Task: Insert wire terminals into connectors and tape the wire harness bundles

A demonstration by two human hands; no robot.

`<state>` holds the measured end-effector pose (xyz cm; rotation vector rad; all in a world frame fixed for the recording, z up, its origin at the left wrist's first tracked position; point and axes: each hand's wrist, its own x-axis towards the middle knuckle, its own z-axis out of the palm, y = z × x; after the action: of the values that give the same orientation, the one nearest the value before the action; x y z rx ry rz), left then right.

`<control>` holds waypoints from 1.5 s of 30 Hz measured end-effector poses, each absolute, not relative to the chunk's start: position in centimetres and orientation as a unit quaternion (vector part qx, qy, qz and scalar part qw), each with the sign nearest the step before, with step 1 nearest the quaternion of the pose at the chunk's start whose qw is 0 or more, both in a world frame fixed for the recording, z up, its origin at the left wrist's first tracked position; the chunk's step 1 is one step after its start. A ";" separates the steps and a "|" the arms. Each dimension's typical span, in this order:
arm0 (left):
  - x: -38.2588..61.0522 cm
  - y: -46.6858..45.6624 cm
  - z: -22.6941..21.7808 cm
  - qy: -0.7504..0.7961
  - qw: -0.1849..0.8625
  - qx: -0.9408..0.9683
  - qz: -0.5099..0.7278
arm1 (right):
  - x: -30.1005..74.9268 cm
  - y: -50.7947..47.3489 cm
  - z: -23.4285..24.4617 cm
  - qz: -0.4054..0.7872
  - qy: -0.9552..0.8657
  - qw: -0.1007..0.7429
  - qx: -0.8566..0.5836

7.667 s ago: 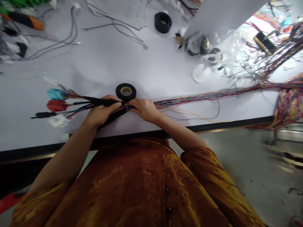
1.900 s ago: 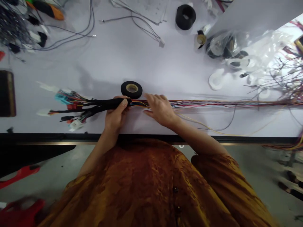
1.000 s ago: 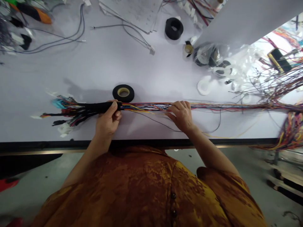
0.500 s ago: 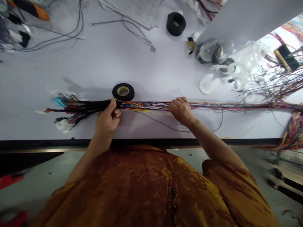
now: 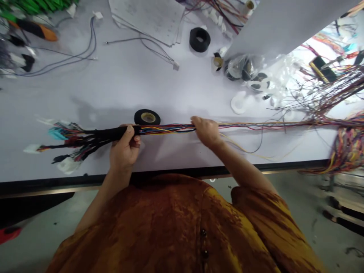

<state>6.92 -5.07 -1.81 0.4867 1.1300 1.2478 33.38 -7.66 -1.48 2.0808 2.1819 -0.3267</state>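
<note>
My white work table (image 5: 85, 94), a roll of black tape (image 5: 147, 117), another black roll (image 5: 200, 39), printed papers (image 5: 145, 19), a plastic bag (image 5: 241, 66), loose coloured wires (image 5: 321, 94)

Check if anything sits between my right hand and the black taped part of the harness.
Nothing blocks it: only the loose coloured wires run from the right hand to the black-taped section, which the left hand grips.

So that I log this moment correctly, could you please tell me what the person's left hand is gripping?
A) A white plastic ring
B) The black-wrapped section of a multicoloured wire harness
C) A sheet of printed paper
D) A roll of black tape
B. The left hand closes around the black-wrapped section of the harness, while the roll of black tape lies on the table beyond it.
</note>
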 end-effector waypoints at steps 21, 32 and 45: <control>7.1 -4.0 -1.5 0.461 0.680 0.201 0.534 | 37.9 -2.1 3.0 -0.443 0.599 -0.120 0.656; 6.5 -3.8 0.7 0.395 0.678 0.328 0.526 | 26.1 3.9 1.8 -0.685 0.500 -0.088 0.522; 5.6 -3.7 -1.8 0.433 0.657 0.366 0.497 | 25.8 3.1 5.7 -0.814 0.189 -0.275 0.476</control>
<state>5.62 -3.75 -1.75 0.8298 0.9807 1.1258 25.84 3.10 5.67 1.8326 0.7262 -3.1306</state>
